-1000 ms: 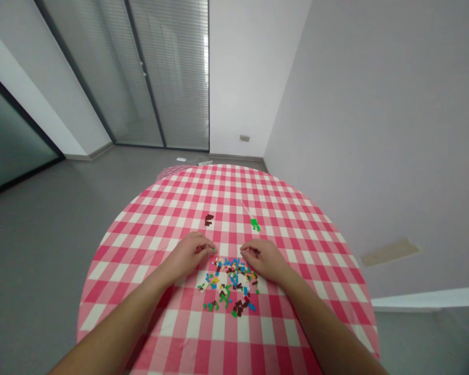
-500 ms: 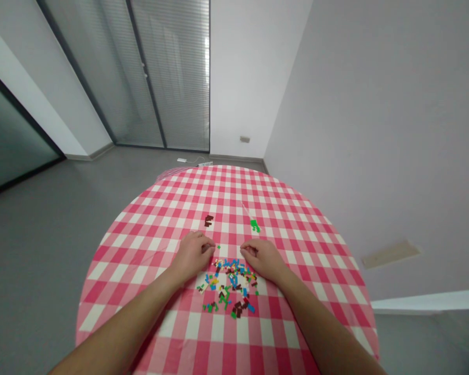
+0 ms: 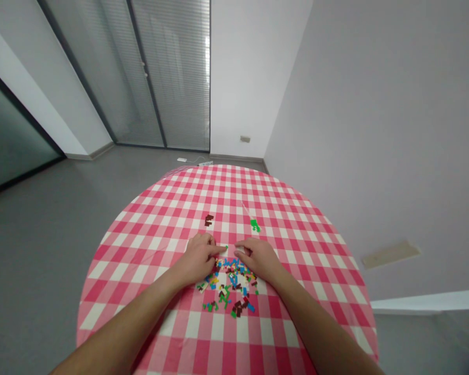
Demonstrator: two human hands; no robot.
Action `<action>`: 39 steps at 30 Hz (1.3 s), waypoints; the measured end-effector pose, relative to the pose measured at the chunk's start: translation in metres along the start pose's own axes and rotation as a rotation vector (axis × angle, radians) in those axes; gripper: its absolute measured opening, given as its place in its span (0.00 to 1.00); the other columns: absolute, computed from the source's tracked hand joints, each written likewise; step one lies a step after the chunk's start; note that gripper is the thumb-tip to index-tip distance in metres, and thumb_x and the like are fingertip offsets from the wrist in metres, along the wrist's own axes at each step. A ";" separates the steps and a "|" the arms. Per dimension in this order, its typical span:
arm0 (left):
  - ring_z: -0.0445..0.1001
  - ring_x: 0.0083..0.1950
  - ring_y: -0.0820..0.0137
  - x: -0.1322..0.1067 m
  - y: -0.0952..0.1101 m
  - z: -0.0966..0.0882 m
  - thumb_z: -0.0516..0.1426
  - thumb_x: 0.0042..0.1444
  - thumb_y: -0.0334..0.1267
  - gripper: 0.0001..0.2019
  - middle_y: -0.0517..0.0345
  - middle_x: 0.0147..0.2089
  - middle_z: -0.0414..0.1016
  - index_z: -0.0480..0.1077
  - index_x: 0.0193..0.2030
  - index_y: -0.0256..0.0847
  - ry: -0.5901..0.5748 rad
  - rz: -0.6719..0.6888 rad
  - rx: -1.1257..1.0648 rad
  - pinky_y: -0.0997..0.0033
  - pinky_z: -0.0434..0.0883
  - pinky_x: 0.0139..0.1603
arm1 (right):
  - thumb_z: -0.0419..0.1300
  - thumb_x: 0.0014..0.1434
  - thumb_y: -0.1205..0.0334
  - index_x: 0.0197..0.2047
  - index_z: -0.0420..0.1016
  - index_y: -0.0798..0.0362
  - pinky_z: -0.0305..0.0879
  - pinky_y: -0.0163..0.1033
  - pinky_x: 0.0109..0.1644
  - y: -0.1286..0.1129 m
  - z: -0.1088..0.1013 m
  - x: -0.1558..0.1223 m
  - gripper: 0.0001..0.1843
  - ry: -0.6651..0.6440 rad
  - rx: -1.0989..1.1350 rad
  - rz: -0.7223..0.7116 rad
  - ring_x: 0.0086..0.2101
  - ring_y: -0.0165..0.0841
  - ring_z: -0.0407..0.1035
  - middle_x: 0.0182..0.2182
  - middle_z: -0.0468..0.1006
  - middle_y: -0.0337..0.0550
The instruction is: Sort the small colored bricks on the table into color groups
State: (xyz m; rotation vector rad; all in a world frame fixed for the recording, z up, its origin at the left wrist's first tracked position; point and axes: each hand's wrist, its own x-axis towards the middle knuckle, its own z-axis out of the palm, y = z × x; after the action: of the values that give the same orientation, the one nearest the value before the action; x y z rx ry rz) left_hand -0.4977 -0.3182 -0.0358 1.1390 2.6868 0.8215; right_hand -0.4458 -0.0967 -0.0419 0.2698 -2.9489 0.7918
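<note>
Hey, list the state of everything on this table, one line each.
Left hand, over the pile, fingertips at a tiny green brick
Right hand, curled, near the left fingertips
Small coloured bricks, loose scattered pile
Dark brown bricks, grouped apart
Green bricks, grouped apart
Gingham tablecloth, spread flat

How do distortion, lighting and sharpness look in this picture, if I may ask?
In the head view, wide-angle distortion makes the blinds lean and stretches the checked tablecloth toward the camera; light is soft and even, with faint shadows; the small plastic bricks lack fine detail.
</note>
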 end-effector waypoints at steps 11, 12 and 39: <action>0.69 0.44 0.61 -0.002 -0.009 -0.001 0.52 0.49 0.25 0.18 0.52 0.37 0.70 0.80 0.41 0.41 0.183 -0.106 -0.148 0.58 0.67 0.48 | 0.55 0.67 0.55 0.51 0.79 0.43 0.63 0.36 0.39 -0.006 -0.004 0.006 0.14 -0.112 -0.115 -0.118 0.38 0.35 0.74 0.39 0.82 0.42; 0.69 0.44 0.61 -0.002 -0.009 -0.001 0.52 0.50 0.26 0.17 0.53 0.37 0.71 0.80 0.40 0.41 0.194 -0.109 -0.157 0.57 0.67 0.48 | 0.57 0.66 0.56 0.49 0.80 0.44 0.63 0.36 0.39 -0.005 -0.004 0.006 0.13 -0.097 -0.082 -0.116 0.38 0.35 0.74 0.39 0.82 0.42; 0.72 0.41 0.63 -0.002 -0.014 -0.004 0.52 0.51 0.26 0.14 0.54 0.36 0.72 0.79 0.35 0.41 0.185 -0.127 -0.267 0.60 0.69 0.47 | 0.55 0.64 0.60 0.42 0.80 0.54 0.65 0.38 0.41 0.036 -0.018 0.006 0.13 0.211 -0.078 0.252 0.37 0.38 0.75 0.37 0.83 0.48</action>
State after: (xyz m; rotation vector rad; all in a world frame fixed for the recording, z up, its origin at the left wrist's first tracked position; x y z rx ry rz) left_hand -0.5062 -0.3286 -0.0400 0.8625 2.6487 1.2729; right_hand -0.4577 -0.0580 -0.0432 -0.1832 -2.8361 0.6790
